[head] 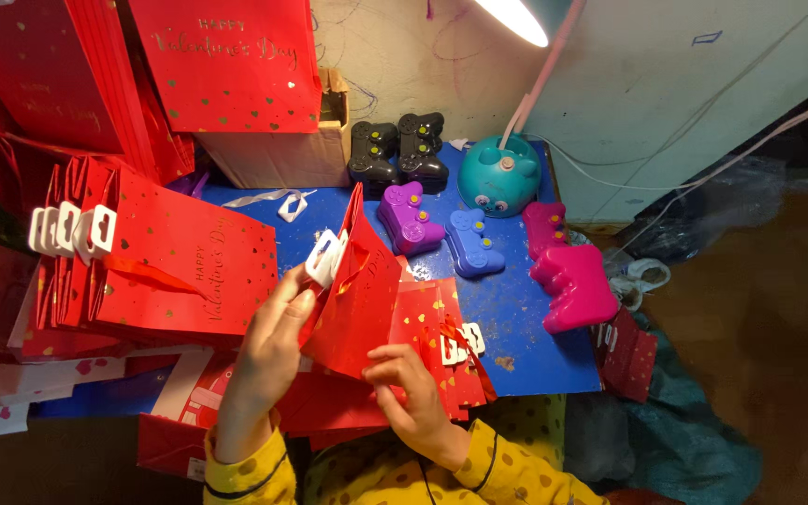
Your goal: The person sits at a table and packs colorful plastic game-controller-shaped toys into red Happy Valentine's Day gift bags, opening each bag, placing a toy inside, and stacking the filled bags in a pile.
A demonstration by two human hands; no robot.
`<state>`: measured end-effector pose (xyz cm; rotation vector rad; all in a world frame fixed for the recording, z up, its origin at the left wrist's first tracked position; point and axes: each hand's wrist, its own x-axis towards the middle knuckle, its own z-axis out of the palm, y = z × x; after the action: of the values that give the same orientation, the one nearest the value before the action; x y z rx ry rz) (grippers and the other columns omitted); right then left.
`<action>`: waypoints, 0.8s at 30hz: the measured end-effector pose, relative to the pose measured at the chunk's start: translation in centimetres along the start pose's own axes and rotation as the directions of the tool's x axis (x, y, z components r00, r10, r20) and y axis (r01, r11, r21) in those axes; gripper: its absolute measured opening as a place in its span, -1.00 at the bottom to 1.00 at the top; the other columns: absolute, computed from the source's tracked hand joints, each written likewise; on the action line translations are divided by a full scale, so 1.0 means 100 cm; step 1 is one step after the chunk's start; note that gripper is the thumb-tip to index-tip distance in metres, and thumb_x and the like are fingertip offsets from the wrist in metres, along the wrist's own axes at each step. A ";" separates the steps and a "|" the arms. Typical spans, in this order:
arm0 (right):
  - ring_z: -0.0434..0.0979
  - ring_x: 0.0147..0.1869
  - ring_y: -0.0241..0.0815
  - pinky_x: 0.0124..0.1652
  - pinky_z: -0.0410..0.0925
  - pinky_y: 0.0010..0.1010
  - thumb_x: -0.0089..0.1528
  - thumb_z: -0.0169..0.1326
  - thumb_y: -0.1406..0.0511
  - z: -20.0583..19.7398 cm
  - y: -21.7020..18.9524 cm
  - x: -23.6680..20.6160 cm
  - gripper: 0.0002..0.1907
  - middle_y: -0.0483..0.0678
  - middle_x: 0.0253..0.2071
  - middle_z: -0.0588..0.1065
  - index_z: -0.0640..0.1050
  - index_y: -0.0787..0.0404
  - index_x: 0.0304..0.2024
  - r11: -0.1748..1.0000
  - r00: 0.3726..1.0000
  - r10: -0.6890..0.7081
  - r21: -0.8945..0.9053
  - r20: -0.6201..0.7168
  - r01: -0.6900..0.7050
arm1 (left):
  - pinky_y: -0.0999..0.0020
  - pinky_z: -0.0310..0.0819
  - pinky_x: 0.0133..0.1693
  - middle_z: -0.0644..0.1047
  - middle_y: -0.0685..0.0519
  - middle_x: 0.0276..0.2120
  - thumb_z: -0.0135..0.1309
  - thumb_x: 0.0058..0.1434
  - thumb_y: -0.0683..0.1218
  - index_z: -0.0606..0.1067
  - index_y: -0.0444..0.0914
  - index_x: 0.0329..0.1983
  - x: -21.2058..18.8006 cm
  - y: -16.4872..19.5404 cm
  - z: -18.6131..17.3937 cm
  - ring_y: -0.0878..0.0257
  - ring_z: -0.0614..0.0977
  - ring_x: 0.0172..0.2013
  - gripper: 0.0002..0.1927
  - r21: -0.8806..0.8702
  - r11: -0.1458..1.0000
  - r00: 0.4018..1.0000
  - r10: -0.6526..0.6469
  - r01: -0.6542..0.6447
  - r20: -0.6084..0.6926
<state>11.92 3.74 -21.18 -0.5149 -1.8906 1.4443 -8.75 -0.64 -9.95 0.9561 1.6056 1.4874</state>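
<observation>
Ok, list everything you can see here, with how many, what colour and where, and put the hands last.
red paper gift bag with white handles: one, red with gold hearts, held up at centre
flat red gift bags: a stack, count unclear, left on the table
more red gift bags: a pile, under the hands
tall red gift bags: several, upright at top left
cardboard box: one, brown, behind the bags
black game controllers: two, at the back
purple game controller: one, centre
blue game controller: one, beside the purple one
pink game controllers: two, right edge
teal round lamp base: one, at the back
blue table: one
left hand: grips the held bag
right hand: on the bag's lower edge
</observation>
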 end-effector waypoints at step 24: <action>0.22 0.45 0.29 0.31 0.16 0.07 0.24 0.13 0.31 -0.046 -0.025 0.013 -0.48 0.28 0.36 0.27 0.43 0.25 0.25 0.806 0.968 0.009 -0.574 0.251 0.142 | 0.28 0.55 -0.26 0.67 -0.01 -0.27 0.21 0.18 -0.06 0.67 0.03 0.05 -0.029 0.076 -0.004 0.18 0.70 -0.33 -0.65 0.799 0.601 0.961 0.225 -0.007 -0.161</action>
<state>14.64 6.96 -17.77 -0.5621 -2.5436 0.8719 -7.49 -2.95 -2.28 1.4098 2.5353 0.9377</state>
